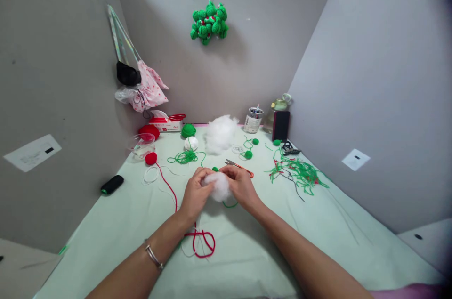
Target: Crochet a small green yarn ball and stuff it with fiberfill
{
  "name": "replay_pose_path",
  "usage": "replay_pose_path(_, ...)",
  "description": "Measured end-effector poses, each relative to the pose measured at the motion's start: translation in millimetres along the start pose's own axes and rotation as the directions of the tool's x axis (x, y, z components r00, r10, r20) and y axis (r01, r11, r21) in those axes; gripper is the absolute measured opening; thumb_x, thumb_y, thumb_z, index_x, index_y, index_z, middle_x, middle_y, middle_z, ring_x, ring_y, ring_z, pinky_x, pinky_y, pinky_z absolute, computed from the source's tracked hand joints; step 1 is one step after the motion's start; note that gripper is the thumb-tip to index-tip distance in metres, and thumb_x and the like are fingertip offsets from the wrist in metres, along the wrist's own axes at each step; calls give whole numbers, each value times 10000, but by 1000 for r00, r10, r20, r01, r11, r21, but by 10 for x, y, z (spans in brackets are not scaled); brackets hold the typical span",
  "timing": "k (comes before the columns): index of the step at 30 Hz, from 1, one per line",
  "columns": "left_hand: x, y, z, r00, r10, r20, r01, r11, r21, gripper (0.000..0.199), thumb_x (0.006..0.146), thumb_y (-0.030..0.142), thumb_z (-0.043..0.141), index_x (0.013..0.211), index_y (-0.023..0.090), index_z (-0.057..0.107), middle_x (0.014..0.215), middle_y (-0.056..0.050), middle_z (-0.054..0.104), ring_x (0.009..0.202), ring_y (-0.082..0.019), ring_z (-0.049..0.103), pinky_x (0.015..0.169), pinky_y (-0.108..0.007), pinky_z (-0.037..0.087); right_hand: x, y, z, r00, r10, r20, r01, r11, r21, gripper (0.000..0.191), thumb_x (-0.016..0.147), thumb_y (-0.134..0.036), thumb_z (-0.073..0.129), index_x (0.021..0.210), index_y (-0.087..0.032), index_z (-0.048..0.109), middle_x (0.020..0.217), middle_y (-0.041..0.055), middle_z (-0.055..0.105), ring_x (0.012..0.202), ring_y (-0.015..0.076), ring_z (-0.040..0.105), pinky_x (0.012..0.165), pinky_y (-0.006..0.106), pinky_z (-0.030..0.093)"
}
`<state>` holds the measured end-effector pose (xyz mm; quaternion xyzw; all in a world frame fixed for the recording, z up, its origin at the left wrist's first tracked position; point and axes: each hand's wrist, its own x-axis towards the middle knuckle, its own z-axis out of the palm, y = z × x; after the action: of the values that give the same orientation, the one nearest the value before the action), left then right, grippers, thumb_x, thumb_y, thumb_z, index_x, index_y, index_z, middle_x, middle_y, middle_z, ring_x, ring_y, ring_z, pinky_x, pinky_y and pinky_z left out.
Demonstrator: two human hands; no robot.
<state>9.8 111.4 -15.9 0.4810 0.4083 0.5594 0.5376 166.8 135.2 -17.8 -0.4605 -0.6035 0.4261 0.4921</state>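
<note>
A tuft of white fibre stuffing (220,188) sits between my two hands above the middle of the table. My left hand (196,191) closes on its left side, thumb pressed against the fluff. On its other side my right hand (243,188) pinches, fingertips curled over the top. A small green yarn piece (215,169) shows at the far fingertips, mostly hidden by the stuffing and fingers. Green yarn (230,205) trails out below the tuft. Just beyond my right hand lie orange-handled snips (240,167). Red yarn (204,256) loops on the cloth near my left forearm.
A larger stuffing heap (221,135) lies at the back, beside a green yarn ball (188,130). Green yarn scraps (302,174) spread at right, near a propped phone (281,125). A clear plastic cup (142,147) stands left. Grey panels (226,73) enclose the table.
</note>
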Motion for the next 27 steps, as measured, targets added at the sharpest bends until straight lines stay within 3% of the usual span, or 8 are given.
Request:
replay_pose_path(6,62,-41,-41,997,41,-64,-38,998,51,358,635,186,712,992,187,706,937,-9,705,824,-178,634,711,-252,489,-44,16,20,995,-100,5,100,991,-87,214,829,-334,645,817,-185,797,754,58,782,685,205,688,620,288,502)
replay_pose_path(12,81,-171,-102,998,43,-34,-39,992,118,212,794,185,753,1000,160,709,921,-18,706,833,-176,650,761,-302,531,-72,-3,-16,984,-180,6,178,966,-185,187,829,-233,637,812,-209,822,806,67,806,740,223,716,677,302,531)
replay_pose_path(17,95,-256,-145,999,45,-7,-43,981,189,237,988,358,708,1102,150,703,1057,-54,721,913,-206,699,820,-395,603,-71,3,-48,984,-172,45,178,958,-224,198,823,-204,626,816,-207,823,725,47,775,660,205,689,649,296,509)
replay_pose_path(27,124,-251,-243,995,-9,95,-19,956,292,284,998,364,704,1185,150,701,1158,-78,729,983,-228,719,856,-422,624,-68,-23,-40,986,-101,133,131,961,-244,175,840,-238,599,809,-177,759,662,12,695,583,147,589,557,244,418)
